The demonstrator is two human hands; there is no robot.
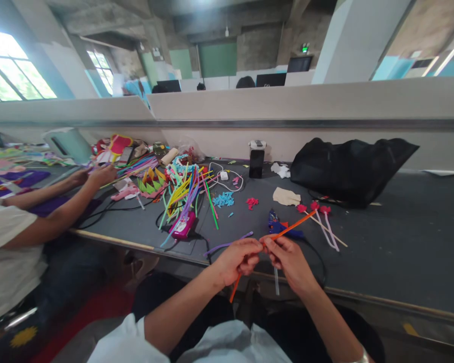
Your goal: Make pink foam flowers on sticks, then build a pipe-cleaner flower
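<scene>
Both of my hands pinch an orange pipe cleaner over the table's front edge. My left hand is closed on it near the middle, and one end hangs down below that hand. Close beside it, my right hand is closed on the same pipe cleaner, whose other end slants up to the right. Just behind the hands lies a blue glue gun, partly hidden by the pipe cleaner. To the left rests a purple pipe cleaner. Pink-headed stems lie to the right.
A heap of coloured pipe cleaners and a magenta box lie left. Small blue pieces and red pieces sit mid-table. A black bag stands at the back right. Another person's hands work at far left.
</scene>
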